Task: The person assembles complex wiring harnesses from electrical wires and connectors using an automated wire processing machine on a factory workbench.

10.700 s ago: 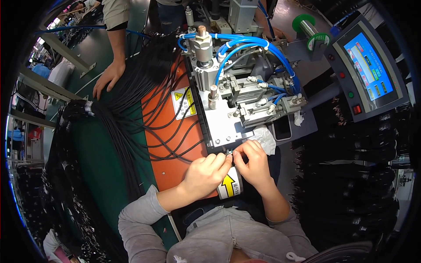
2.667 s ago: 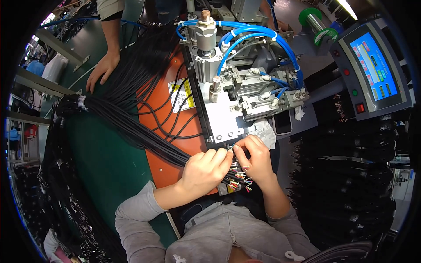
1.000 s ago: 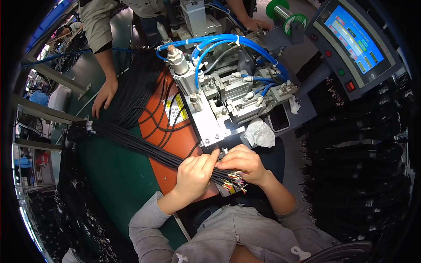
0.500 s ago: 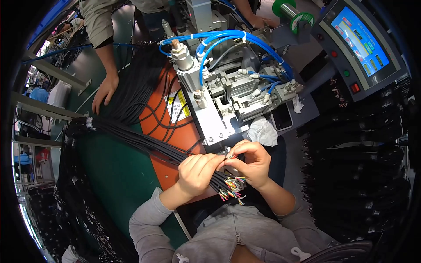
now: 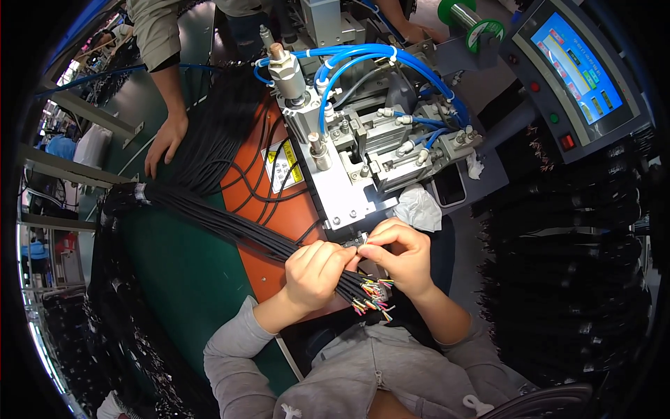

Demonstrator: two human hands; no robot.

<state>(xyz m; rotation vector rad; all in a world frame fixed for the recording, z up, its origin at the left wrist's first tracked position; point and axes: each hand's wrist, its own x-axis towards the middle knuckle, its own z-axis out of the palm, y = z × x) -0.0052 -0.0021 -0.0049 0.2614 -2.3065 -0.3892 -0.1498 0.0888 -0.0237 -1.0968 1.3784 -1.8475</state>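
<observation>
My left hand (image 5: 313,276) is closed in a pinch on a black cable, mostly hidden by my fingers. Its fingertips meet those of my right hand (image 5: 403,257), which pinches the thin wires (image 5: 363,239) at that cable's end. Both hands are right in front of the silver machine (image 5: 345,202) with its blue air hoses. Below my left hand, a bundle of black cables (image 5: 230,222) ends in bared wires (image 5: 373,297) of several colours. The bundle comes in from the left and passes beneath that hand.
A control panel with a lit screen (image 5: 576,66) stands at the far right, near a solder-like wire spool (image 5: 464,17). White tissue (image 5: 419,208) and a phone (image 5: 449,190) lie beside the machine. Another person's hand (image 5: 167,143) rests by black cables (image 5: 216,136). More cables (image 5: 565,279) hang right.
My right fingertips have shifted slightly up and left, closer to the machine. The coloured wires between my fingers are now mostly covered. The bundle's ends have moved slightly.
</observation>
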